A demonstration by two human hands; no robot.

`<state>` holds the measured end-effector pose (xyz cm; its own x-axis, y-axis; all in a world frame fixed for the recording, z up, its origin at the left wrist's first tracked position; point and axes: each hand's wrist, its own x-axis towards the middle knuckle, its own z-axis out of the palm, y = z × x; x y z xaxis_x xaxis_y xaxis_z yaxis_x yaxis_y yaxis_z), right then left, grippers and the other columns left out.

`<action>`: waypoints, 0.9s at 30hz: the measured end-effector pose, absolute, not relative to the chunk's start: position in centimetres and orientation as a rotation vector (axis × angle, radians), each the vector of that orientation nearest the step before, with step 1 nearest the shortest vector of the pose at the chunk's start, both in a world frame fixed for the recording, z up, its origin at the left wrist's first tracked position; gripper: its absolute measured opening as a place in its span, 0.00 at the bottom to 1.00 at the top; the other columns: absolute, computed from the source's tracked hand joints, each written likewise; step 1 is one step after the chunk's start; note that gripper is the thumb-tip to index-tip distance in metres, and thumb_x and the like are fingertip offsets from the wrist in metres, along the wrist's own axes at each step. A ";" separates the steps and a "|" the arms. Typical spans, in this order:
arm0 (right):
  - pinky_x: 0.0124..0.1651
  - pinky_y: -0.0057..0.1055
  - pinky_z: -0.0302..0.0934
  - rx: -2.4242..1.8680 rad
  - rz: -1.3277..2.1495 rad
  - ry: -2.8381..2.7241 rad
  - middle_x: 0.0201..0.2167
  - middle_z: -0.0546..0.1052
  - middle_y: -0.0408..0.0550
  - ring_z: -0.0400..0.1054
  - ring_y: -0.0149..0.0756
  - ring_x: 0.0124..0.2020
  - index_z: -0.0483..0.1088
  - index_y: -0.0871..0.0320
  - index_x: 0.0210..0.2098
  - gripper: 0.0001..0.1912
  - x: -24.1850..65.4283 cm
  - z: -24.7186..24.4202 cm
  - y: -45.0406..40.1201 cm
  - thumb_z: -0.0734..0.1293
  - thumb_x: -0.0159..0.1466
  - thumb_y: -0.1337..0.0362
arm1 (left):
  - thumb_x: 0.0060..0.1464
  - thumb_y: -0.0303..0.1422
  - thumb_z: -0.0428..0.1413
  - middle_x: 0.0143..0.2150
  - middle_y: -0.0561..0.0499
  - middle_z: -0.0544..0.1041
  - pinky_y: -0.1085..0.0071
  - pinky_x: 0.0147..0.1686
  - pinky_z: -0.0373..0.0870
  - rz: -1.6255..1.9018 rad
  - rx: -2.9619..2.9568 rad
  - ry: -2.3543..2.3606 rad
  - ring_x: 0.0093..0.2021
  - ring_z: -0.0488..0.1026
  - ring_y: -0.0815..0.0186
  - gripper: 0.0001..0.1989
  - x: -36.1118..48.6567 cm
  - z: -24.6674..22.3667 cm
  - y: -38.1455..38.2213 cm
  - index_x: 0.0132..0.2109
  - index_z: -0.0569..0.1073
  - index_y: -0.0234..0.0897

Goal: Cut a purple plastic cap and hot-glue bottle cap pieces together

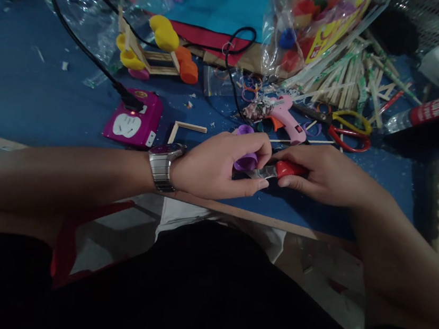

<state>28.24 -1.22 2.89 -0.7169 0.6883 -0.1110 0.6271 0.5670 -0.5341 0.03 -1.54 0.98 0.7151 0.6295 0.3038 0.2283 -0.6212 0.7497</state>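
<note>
My left hand point(220, 162), with a metal watch on its wrist, is closed around a purple plastic bottle cap point(246, 162). My right hand point(322, 173) grips a red-handled tool with a metal blade point(266, 172); its exact kind is partly hidden by my fingers. The blade lies against or close beside the cap, by my left thumb and fingers; contact is hard to make out. Just beyond my left knuckles shows another purple ring-like piece point(245, 130). A pink hot glue gun point(289, 121) rests farther back, its nozzle covered in stringy residue.
To the left are a magenta power adapter point(133, 116) with a black cord and an L-shaped stick piece point(174, 129). Behind stands a stick frame with yellow and orange caps point(157, 63). Scissors point(352, 130), loose sticks point(345, 84) and a bottle point(434, 113) lie right.
</note>
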 end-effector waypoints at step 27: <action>0.43 0.41 0.66 -1.149 0.871 -2.671 0.45 0.87 0.56 0.81 0.55 0.43 0.84 0.53 0.56 0.36 28.2 2.9 -1.3 0.65 0.73 0.30 | 0.64 0.39 0.62 0.33 0.56 0.74 0.68 0.34 0.63 0.711 2.221 0.613 0.29 0.68 0.69 0.11 0.0 0.9 -1.4 0.41 0.69 0.42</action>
<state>28.22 -1.32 2.86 -0.7084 0.6950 -0.1230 0.6340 0.5500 -0.5437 -0.02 -1.38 0.89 0.7356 0.6051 0.3045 0.2116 -0.6322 0.7453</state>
